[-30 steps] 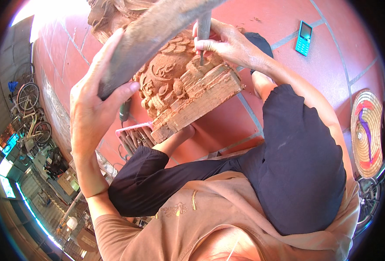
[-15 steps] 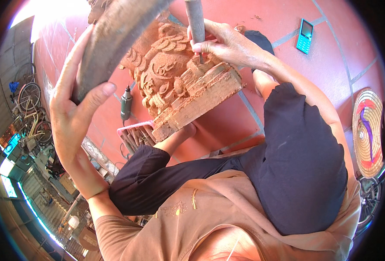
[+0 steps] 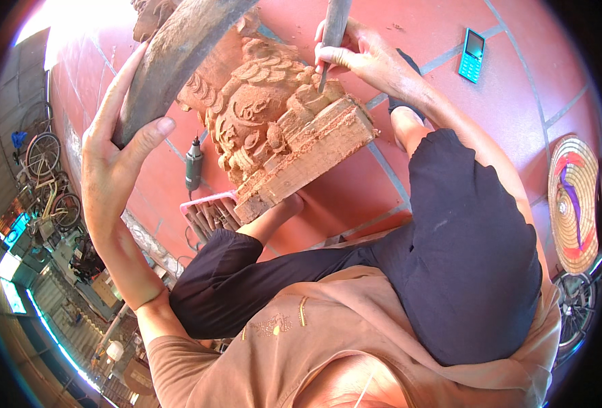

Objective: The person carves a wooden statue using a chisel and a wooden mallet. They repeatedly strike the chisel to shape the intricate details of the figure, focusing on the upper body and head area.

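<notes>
My left hand (image 3: pixel 114 129) is wrapped round the near end of a thick, grey-brown wooden mallet (image 3: pixel 179 61). The mallet rises toward the top edge, where its far end is out of view. In my right hand (image 3: pixel 359 58) a chisel (image 3: pixel 335 24) is pinched between thumb and fingers, nearly upright. Its blade tip rests at the base steps of a reddish-brown wood carving (image 3: pixel 243 115). That carving has curled and scale-like relief and a thick squared base, which is tilted toward me. Part of it is hidden behind the mallet.
A dark green rotary tool (image 3: pixel 193 164) stands left of the carving. Beside the base lies a pink-rimmed tray (image 3: pixel 206 200) of several chisels. A turquoise phone (image 3: pixel 472 56) lies on the red tiled floor (image 3: pixel 444 102). At right is a round woven hat (image 3: pixel 573 204); bicycles (image 3: pixel 43 153) stand far left.
My right hand and the chisel have shifted right and up, and the chisel now leans more. The mallet in my left hand has moved slightly left. The view has shifted a little.
</notes>
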Demonstrator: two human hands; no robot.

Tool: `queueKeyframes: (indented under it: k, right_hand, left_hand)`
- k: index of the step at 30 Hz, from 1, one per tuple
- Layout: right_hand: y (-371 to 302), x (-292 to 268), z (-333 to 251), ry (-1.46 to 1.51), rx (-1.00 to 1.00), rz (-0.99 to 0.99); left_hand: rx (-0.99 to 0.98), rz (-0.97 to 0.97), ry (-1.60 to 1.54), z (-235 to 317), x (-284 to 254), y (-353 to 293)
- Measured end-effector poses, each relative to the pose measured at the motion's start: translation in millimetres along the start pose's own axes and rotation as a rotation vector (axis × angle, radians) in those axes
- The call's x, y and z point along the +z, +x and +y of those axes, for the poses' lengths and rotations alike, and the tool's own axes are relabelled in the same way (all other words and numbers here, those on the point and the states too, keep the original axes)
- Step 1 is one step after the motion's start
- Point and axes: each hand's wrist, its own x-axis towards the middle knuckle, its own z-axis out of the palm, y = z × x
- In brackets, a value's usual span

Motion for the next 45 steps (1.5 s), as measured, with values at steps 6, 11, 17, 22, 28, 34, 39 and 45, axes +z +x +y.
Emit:
queueKeyframes:
  k: [6, 11, 17, 22, 28, 34, 39, 45]
  right_hand:
    - [-2, 9, -10, -0.099, -0.010, -0.122]
    - [2, 7, -11, -0.198, -0.072, -0.234]
    - [8, 3, -2, -0.149, -0.078, -0.266]
    - [6, 1, -9, -0.200, -0.071, -0.285]
    - [12, -6, -2, -0.073, 0.076, -0.273]
    - [1, -20, 21, 0.091, 0.125, -0.047]
    - [3, -31, 9, -0.063, 0.066, 0.069]
    - [-2, -17, 11, -0.001, 0.114, -0.040]
  left_hand:
    - [0.019, -0.011, -0.085, 10, -1, 4]
    - [-0.036, 0.017, -0.322, 26, 11, 5]
    - [0.143, -0.095, 0.201, 18, 15, 13]
    - [0.067, -0.013, 0.028, 31, 11, 15]
    - [0.039, -0.134, 0.258, 30, 21, 14]
    - [0.049, -0.039, 0.148, 2, 18, 10]
    - [0.080, 0.014, -0.057, 4, 14, 13]
    - [0.059, 0.010, -0.160, 9, 14, 11]
